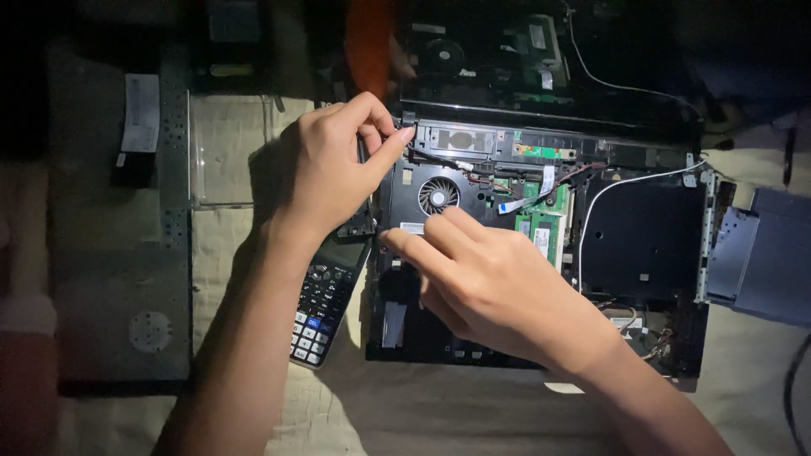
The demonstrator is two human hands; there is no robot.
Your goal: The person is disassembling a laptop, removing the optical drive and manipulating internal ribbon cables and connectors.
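An opened laptop base (642,245) lies on a light cloth, its round cooling fan (438,195), green circuit boards (542,228) and loose white cable (625,181) exposed. My left hand (329,165) is at the base's top-left corner, thumb and fingers pinched on a small dark part near the hinge. My right hand (481,283) rests on the left part of the base below the fan, index finger stretched toward the left edge. I cannot tell if the right hand holds anything.
A dark scientific calculator (325,300) lies beside the base's left edge under my left wrist. A clear plastic tray (224,152) and a grey metal panel (127,312) sit at left. A grey drive unit (764,253) lies at right, a second opened device (490,59) behind.
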